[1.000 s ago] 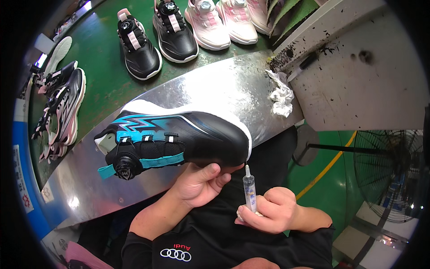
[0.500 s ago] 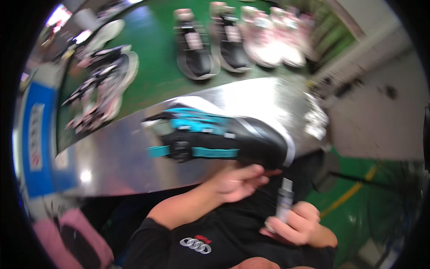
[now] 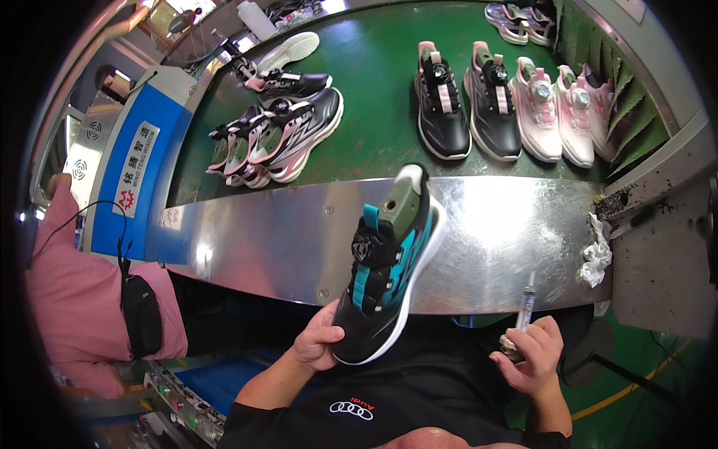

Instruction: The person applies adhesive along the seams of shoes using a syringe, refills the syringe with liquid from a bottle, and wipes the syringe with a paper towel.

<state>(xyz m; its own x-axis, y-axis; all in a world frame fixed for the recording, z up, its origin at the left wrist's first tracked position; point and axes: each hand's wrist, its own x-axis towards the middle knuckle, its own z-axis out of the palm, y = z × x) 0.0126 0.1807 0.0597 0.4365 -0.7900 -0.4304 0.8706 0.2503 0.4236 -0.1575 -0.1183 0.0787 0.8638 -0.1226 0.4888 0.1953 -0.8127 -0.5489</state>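
Note:
My left hand (image 3: 318, 342) grips a black and teal sneaker (image 3: 400, 295) by its toe, thumb on the upper. Its heel points away from me over the steel edge; a round black dial and a teal tab sit on the tongue, and the white sole faces right. In my right hand (image 3: 531, 355) is a slim clear syringe-like tube (image 3: 527, 305), held upright with its thin tip up and apart from the sneaker. Something small and pale, too unclear to name, is tucked against that palm.
Black sneakers (image 3: 493, 112) and pink-white sneakers (image 3: 537, 112) stand on the green belt (image 3: 374, 97). More shoes (image 3: 299, 142) lie at its left. A crumpled white wad (image 3: 596, 258) rests on the right of the steel ledge (image 3: 262, 239). Someone in a pink shirt (image 3: 90, 299) stands at left.
The sneaker has turned from lying crosswise, toe right, to toe toward me, heel away. My left hand now grips its toe; my right hand with the tube has moved up and right. The view has shifted.

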